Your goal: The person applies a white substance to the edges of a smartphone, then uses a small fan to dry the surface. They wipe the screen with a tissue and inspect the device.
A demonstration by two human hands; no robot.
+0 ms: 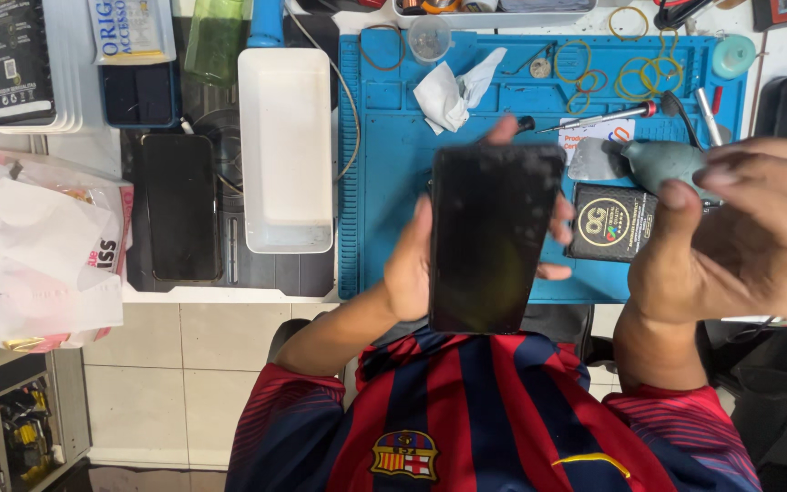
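Smartphone — dark screen up, held above the blue work mat on the counter | left hand — fingers wrapped round its edges | right hand fingers closed on a grey-green dust blower | black box lies beside the phone

There was only one view, from a camera worn on the person's head; it looked almost straight down, so the striped shirt filled the lower edge and the workbench lay toward the top of the frame; the blue work mat sat ahead of the body, and the white tray to its left; the camera was close, near enough that the right hand appeared large and blurred; the left hand and the dark phone stood at centre; no second view shared the scene.
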